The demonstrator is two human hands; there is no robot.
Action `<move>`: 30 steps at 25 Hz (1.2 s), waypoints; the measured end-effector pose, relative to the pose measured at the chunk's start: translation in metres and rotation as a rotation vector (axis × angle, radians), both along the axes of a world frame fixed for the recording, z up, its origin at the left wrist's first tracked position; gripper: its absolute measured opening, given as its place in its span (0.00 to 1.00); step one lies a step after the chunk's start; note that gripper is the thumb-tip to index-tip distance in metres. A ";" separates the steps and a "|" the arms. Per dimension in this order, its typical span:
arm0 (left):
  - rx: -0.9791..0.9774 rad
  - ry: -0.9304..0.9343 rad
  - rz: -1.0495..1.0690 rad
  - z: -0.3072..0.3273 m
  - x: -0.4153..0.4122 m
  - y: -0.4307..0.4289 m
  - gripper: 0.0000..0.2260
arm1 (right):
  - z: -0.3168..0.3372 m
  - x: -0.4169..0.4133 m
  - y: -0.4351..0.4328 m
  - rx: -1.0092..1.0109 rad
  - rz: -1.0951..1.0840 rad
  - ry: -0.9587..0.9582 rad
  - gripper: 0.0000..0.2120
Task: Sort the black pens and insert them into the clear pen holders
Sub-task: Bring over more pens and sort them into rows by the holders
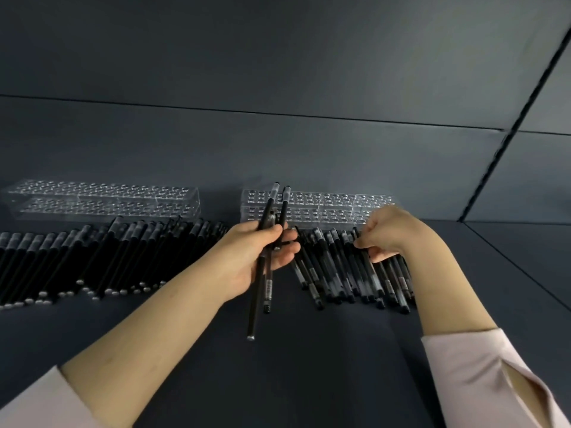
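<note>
Pens [268, 208], three or so and black, stand tilted in the left hand [256, 257], whose grip is curled round their middles; their capped ends rise in front of the right clear pen holder [321, 205]. The right hand [386, 233] reaches into the right heap of pens [333, 273], its grip pinching the top of a single pen [369, 267] there. Pale label strips show on several barrels, too blurred to read. A larger left heap of pens [92, 257], silver-ended, lies before the left clear pen holder [105, 199]. Both holders show only open holes. Everything rests on a dark tabletop [309, 366]; pale pink sleeves [482, 381] cover the arms.
</note>
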State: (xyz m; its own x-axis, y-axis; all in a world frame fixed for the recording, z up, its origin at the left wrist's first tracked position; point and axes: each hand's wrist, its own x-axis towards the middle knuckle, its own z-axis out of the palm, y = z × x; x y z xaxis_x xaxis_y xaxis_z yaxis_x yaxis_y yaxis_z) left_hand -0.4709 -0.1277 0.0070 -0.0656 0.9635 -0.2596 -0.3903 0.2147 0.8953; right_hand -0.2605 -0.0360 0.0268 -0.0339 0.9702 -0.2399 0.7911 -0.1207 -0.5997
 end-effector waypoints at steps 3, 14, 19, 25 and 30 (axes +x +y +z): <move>0.003 0.053 -0.004 -0.001 0.001 -0.001 0.07 | -0.004 0.004 0.001 0.042 -0.035 -0.010 0.10; -0.006 0.051 -0.023 -0.005 -0.001 -0.003 0.07 | -0.004 0.010 0.004 0.056 -0.089 -0.074 0.07; -0.002 0.039 -0.044 -0.004 -0.004 -0.002 0.08 | -0.001 0.008 -0.002 0.056 -0.066 -0.125 0.07; 0.037 0.087 -0.141 0.003 -0.028 -0.014 0.10 | 0.014 -0.041 -0.028 0.058 0.163 0.535 0.10; 0.099 0.152 -0.168 0.016 -0.077 -0.036 0.09 | 0.024 -0.123 -0.046 -0.029 0.191 0.760 0.05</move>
State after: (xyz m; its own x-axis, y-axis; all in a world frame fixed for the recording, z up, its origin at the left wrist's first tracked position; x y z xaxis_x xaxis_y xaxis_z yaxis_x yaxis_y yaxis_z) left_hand -0.5483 -0.1635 0.0229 0.0664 0.9844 -0.1628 -0.2156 0.1734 0.9610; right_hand -0.3831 -0.0819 0.0510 -0.3649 0.9247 -0.1089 0.1732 -0.0475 -0.9837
